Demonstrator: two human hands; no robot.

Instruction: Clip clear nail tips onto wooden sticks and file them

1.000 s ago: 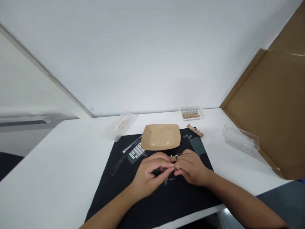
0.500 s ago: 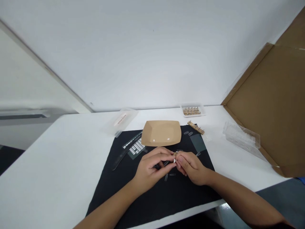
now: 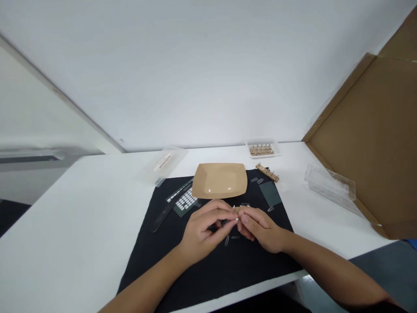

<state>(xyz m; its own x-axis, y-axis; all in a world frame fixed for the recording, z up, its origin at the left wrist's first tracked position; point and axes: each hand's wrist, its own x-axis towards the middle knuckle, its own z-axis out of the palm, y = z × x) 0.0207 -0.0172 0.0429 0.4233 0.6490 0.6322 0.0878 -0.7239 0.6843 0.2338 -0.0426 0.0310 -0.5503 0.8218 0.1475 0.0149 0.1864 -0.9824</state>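
Observation:
Over the black cloth, my left hand pinches a small white piece between thumb and fingertips. My right hand is closed beside it, around a small wooden strip that is mostly hidden by the fingers. The fingertips of both hands meet. Clear nail-shaped pieces lie on the cloth just below the hands. Behind them stands a brown paper tray with two small white pieces in it. A sheet of white oval stickers lies left of the tray, beside a dark curved strip.
At the back are a clear box of wooden strips with metal pegs and a loose pegged strip. A plastic pouch lies back left. Clear plastic boxes and a large cardboard box stand right. A dark green sheet lies on the cloth.
The right hand and the wooden strip have shifted slightly left, closer to the left fingertips. The white piece now shows less between the fingers.

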